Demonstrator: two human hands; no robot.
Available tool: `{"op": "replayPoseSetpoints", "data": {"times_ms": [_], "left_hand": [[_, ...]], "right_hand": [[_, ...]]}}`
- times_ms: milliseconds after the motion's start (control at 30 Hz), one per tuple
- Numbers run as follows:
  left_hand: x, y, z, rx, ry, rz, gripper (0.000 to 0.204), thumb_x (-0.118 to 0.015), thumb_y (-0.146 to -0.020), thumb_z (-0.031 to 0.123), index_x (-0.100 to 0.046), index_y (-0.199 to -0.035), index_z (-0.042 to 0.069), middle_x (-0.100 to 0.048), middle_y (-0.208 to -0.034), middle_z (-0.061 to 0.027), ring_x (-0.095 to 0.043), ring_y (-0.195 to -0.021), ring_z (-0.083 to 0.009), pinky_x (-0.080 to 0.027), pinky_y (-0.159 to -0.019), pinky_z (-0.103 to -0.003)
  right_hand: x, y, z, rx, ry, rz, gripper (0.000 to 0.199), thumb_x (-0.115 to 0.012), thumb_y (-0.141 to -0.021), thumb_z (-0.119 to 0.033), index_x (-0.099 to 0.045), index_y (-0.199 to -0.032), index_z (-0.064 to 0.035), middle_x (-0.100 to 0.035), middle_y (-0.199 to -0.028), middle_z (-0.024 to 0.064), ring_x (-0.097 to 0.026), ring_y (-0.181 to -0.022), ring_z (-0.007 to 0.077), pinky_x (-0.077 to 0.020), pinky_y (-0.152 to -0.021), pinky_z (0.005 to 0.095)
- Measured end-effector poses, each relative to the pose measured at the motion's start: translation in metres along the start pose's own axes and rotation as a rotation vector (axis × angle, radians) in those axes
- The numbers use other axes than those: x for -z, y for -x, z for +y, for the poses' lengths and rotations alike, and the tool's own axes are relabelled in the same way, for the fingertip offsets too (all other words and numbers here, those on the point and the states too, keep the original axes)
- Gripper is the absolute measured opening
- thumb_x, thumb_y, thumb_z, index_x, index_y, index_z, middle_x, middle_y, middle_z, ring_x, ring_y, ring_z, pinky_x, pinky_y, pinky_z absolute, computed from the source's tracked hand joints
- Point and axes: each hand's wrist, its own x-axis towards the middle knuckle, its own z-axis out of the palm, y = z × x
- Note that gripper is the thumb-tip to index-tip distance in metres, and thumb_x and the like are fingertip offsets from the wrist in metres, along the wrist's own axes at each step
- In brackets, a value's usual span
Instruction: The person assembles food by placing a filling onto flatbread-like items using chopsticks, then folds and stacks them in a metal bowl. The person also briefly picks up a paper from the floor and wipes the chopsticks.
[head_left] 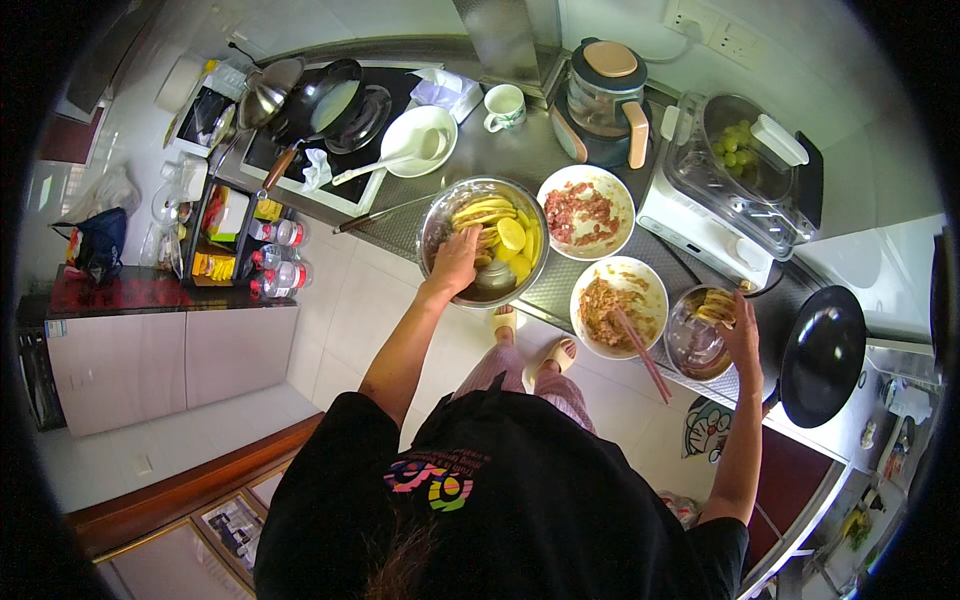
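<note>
A steel bowl (431,215) near the middle of the counter holds pale yellow vegetable slices (511,234), some brown-edged; their kind is unclear. My left hand (456,262) reaches into it, fingers closed around several slices at the left of the pile. On the right, my right hand (741,335) grips a small stack of browned-edge yellow slices (716,306) over a smaller, shiny bowl (690,352). Between the hands stands a white bowl of light-brown, paste-like filling (609,308), with a pair of chopsticks (648,362) leaning out. Behind it is a white bowl of chopped reddish meat (580,213).
A black wok (822,356) stands at the right. Along the back are a white bowl with a ladle (420,145), a mug (505,107), a jug appliance (605,105) and a steamer-like appliance (727,185). A pan (335,105) rests on the hob at left.
</note>
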Motion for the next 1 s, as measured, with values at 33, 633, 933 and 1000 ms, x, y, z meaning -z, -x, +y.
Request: {"op": "replayPoseSetpoints", "data": {"times_ms": [33,633,933,1000], "left_hand": [[0.000,-0.001,-0.001,-0.016,-0.039,-0.003,0.069,-0.065,-0.078,-0.005,-0.040,-0.141,0.007,-0.053,-0.137,-0.0141,-0.050,-0.126,-0.0344,-0.043,-0.101,-0.048],[0.006,-0.016,0.001,-0.050,-0.030,0.024,0.051,-0.064,-0.077,-0.006,-0.050,-0.124,0.007,-0.056,-0.126,-0.0169,-0.053,-0.115,-0.0417,-0.048,-0.093,-0.053],[0.007,-0.015,0.011,0.008,0.007,0.052,0.049,-0.065,-0.076,-0.005,-0.049,-0.122,0.004,-0.055,-0.126,-0.0199,-0.052,-0.113,-0.0436,-0.048,-0.094,-0.051],[0.006,-0.016,0.015,0.042,-0.043,0.045,0.049,-0.067,-0.076,-0.003,-0.049,-0.122,0.003,-0.055,-0.125,-0.0221,-0.053,-0.114,-0.0440,-0.049,-0.094,-0.050]], "right_hand": [[0.000,0.000,-0.001,-0.003,-0.017,-0.004,0.081,-0.074,-0.076,-0.008,-0.041,-0.149,-0.0113,-0.053,-0.134,0.0246,-0.055,-0.121,0.0423,-0.0474,-0.101,0.0451],[0.002,0.000,-0.005,0.024,-0.030,0.028,0.080,-0.074,-0.074,-0.003,-0.042,-0.147,-0.0087,-0.057,-0.127,0.0219,-0.059,-0.116,0.0404,-0.0493,-0.097,0.0444],[0.002,0.000,-0.007,0.000,-0.038,0.019,0.079,-0.074,-0.074,-0.004,-0.042,-0.147,-0.0111,-0.057,-0.129,0.0197,-0.058,-0.117,0.0390,-0.0493,-0.099,0.0445],[0.004,0.000,-0.009,0.002,-0.007,0.009,0.079,-0.074,-0.074,-0.004,-0.043,-0.146,-0.0106,-0.057,-0.128,0.0194,-0.058,-0.117,0.0386,-0.0493,-0.099,0.0444]]}}
